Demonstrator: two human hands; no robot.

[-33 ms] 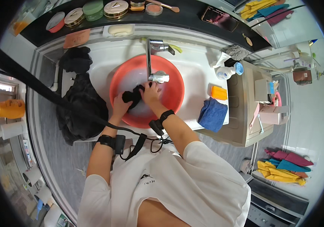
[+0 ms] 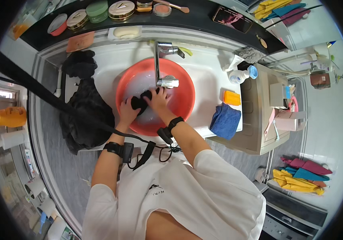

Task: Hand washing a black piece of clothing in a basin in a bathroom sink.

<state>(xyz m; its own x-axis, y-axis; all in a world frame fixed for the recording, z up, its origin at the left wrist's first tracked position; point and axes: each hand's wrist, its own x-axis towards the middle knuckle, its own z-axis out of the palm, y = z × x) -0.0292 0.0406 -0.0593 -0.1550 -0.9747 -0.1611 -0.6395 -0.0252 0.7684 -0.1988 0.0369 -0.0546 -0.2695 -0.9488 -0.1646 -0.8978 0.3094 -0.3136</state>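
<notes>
A red basin [image 2: 188,94] stands in the white sink [image 2: 203,108], with cloudy, sudsy water [image 2: 139,84] in it. Both my hands are inside the basin, holding a small black cloth [image 2: 138,105] that looks wet and bunched; its exact kind I cannot make out. My left hand [image 2: 128,113] grips the left end, its fingers curled round the fabric. Further right, my right hand [image 2: 159,100] presses its fingers over the other end, just below the spout of the chrome faucet [image 2: 157,64]. Part of the cloth is hidden under my fingers.
Black garments [image 2: 87,116] drape over the sink's left side. At the right lie a folded blue cloth [image 2: 225,121], an orange soap bar [image 2: 231,98] and a white bottle [image 2: 238,77]. Above, a dark shelf [image 2: 199,18] holds cosmetics and a phone [image 2: 232,19]. A black cable crosses the left side.
My hands have shifted slightly on the black cloth, and its folds are bunched differently between them. The basin and the things around it stay put.
</notes>
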